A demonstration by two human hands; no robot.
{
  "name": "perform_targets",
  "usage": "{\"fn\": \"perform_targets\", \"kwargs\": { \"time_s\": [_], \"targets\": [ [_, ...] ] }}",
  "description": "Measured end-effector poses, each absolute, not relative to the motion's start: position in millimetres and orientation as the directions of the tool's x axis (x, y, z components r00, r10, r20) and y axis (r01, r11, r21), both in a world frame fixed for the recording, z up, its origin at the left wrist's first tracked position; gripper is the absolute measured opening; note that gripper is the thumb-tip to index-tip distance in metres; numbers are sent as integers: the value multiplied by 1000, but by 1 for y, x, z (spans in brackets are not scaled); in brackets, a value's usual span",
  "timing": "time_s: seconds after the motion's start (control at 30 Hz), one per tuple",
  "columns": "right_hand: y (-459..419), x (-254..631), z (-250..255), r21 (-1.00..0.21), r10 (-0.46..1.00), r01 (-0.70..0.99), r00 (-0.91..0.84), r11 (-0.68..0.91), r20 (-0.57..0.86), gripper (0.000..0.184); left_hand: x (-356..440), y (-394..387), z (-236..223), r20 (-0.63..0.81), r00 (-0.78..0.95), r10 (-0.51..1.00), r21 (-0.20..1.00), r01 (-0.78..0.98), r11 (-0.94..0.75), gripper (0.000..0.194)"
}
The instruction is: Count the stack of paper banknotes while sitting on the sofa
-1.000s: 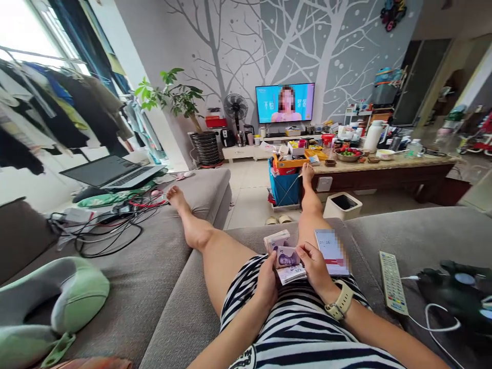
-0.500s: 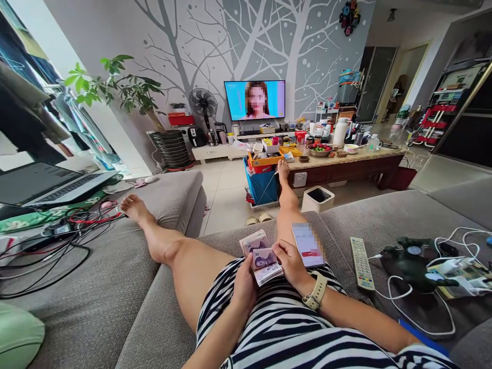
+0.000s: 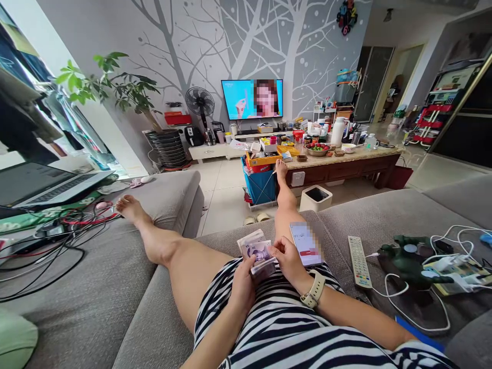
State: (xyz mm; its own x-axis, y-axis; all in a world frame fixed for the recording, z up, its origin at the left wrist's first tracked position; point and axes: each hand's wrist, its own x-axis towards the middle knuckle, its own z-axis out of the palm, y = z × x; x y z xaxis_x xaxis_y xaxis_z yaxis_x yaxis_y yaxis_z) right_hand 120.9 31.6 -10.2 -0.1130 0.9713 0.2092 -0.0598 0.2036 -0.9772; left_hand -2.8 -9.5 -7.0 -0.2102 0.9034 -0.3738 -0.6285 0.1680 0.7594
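A stack of purple banknotes [image 3: 259, 251] marked 5 is held over my lap, partly fanned, with some notes leaning away at the back. My left hand [image 3: 243, 287] is closed on the lower left of the stack, its thumb on the front notes. My right hand [image 3: 286, 259], with a pale watch [image 3: 314, 288] on the wrist, pinches the right edge of a front note. Just beyond the right hand, a phone [image 3: 305, 243] with a lit screen lies on my thigh. A remote control [image 3: 359, 262] rests on the sofa to the right.
A laptop [image 3: 57, 187] and tangled cables [image 3: 57, 241] lie on the sofa at left. On the right are a dark green device [image 3: 411, 261] and white chargers. Ahead stand a cluttered coffee table [image 3: 346, 161], a white bin [image 3: 315, 197] and a television [image 3: 251, 100].
The front note has shifted up against the rear notes, and the lower notes now hang folded down beneath. Both hands stay on the stack. The view has turned slightly.
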Motion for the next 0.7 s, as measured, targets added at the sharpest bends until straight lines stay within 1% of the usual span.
{"fn": "perform_targets", "kwargs": {
  "time_s": [0.1,0.2,0.33,0.43,0.53,0.7],
  "targets": [
    [34,121,-15,-979,975,-35,-95,199,202,26,-3,-9,-9,-352,-200,914,750,-645,148,25],
    [36,121,-18,-980,973,12,-118,201,198,26,-2,-8,-12,-334,-183,925,735,-665,133,29],
    [35,121,-16,-977,972,55,-131,204,195,29,-2,-7,-13,-336,-186,923,731,-670,131,26],
    [33,121,-13,-977,971,49,-136,206,198,31,-1,-6,-12,-327,-179,928,711,-694,117,23],
    [31,121,-10,-973,964,31,-148,227,220,32,0,-5,-10,-313,-165,935,684,-723,101,26],
    [28,121,-6,-970,954,-33,-178,239,241,31,0,-3,-13,-321,-193,927,694,-714,91,28]
  ]
}}
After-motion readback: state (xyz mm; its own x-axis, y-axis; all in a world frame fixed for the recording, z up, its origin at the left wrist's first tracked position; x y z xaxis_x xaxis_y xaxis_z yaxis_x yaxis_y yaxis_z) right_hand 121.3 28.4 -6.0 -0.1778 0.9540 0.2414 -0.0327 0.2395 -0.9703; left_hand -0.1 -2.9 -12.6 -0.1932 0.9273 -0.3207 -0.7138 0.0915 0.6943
